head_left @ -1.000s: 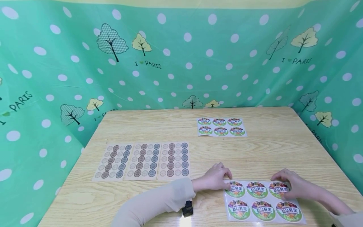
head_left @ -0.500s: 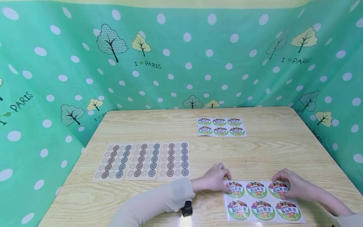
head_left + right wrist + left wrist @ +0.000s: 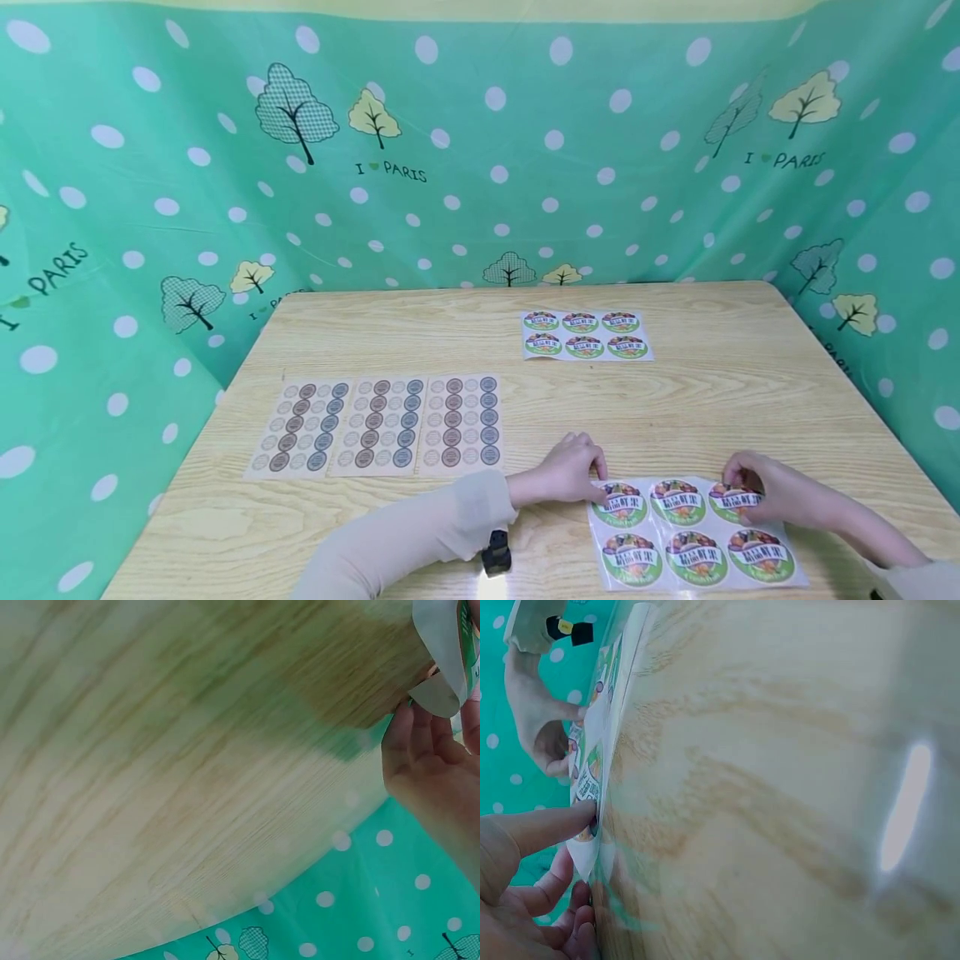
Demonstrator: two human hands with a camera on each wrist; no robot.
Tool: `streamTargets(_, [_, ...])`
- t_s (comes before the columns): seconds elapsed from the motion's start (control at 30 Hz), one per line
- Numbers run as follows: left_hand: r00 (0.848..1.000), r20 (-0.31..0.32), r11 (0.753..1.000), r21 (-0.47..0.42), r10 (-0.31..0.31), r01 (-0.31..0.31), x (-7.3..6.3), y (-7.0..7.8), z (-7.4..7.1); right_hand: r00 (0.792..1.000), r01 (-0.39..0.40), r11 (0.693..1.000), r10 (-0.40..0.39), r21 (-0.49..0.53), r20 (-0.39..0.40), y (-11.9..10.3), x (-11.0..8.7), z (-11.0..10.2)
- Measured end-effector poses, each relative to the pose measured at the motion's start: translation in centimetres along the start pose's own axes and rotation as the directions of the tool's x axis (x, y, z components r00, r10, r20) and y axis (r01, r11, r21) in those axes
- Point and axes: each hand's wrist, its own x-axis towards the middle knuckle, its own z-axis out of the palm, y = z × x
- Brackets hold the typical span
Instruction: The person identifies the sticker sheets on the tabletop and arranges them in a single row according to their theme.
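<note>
A white sheet of round fruit-printed stickers (image 3: 654, 546) lies at the front right of the table in the head view. At its far left corner my left hand (image 3: 564, 471) pinches the sheet; in the left wrist view the thumb (image 3: 559, 825) presses on top and the other fingers are at the edge. My right hand (image 3: 787, 492) pinches the far right corner, its fingers curled in. A corner of the sheet (image 3: 435, 694) bends up off the table at the right fingers (image 3: 420, 735) in the right wrist view.
Another fruit sticker sheet (image 3: 562, 335) lies farther back. Three beige sheets with round brown and grey labels, among them the nearest one (image 3: 461, 425), lie side by side at left. A green dotted curtain (image 3: 450, 200) surrounds the wooden table (image 3: 712, 400).
The right fingers have curled in further at the sheet's far edge. The sheet's far left corner has shifted slightly left and its surface ripples a little. The other sheets are still.
</note>
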Motion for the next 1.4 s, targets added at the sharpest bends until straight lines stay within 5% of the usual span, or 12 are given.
streamTargets(0.47, [0.999, -0.037, 0.981, -0.193, -0.006, -0.002, 0.3, -0.2, -0.2, 0.992, -0.123, 0.991, 0.121, 0.059, 0.033, -0.4, 0.2, -0.6])
streamTargets(0.6, [0.999, 0.003, 0.944, -0.327, -0.045, 0.043, 0.3, -0.3, -0.3, 0.992, -0.126, 0.988, 0.123, 0.088, 0.039, -0.2, 0.3, -0.9])
streamTargets(0.73, [0.996, 0.036, 0.895, -0.435, -0.086, 0.094, 0.2, -0.3, -0.5, 0.998, -0.047, 0.992, 0.043, 0.117, 0.037, 0.3, 0.4, -1.1])
streamTargets(0.9, [0.993, 0.037, 0.877, -0.466, -0.115, 0.119, 0.2, -0.3, -0.7, 0.999, 0.043, 0.991, -0.046, 0.126, 0.022, 0.5, 0.5, -1.3])
streamTargets(1.07, [0.991, 0.037, 0.858, -0.497, -0.129, 0.131, 0.1, -0.4, -0.8, 1.0, 0.007, 0.995, -0.008, 0.098, 0.007, 0.1, 0.8, -1.4])
streamTargets(1.4, [0.975, 0.063, 0.76, -0.617, -0.212, 0.205, 0.0, -0.8, -1.3, 1.0, -0.019, 0.993, 0.018, 0.121, 0.009, -0.4, 1.5, -1.8])
